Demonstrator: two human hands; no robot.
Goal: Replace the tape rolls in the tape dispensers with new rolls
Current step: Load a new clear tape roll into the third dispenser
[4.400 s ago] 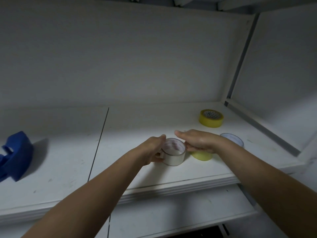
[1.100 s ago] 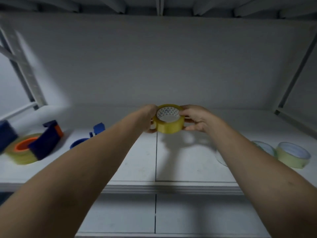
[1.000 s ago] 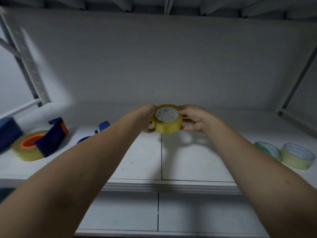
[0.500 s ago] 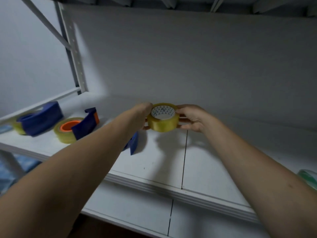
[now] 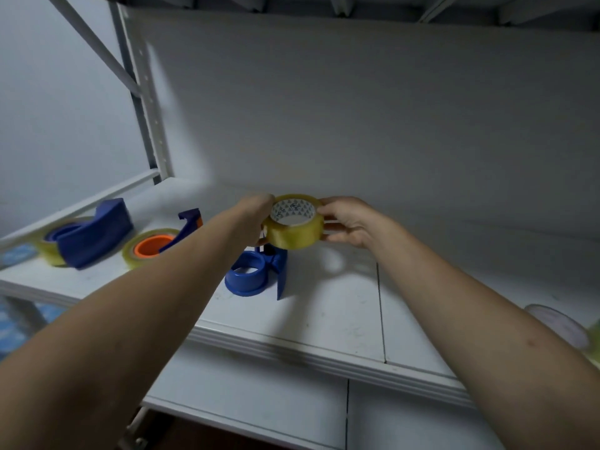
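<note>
Above the empty blue dispenser (image 5: 251, 274) on the shelf (image 5: 324, 319), our left hand (image 5: 256, 216) and right hand (image 5: 347, 222) pinch the yellow tape roll (image 5: 293, 227), carried over from the right; loading looks next. Two loaded dispensers (image 5: 94, 235) lie farther left.

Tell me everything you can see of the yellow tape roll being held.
The yellow tape roll is a translucent amber ring of glossy tape wound on a white core printed with small dark marks. It is held in the air, hole tilted up toward the camera, above the empty blue dispenser. The left hand and right hand hold its opposite sides.
</note>
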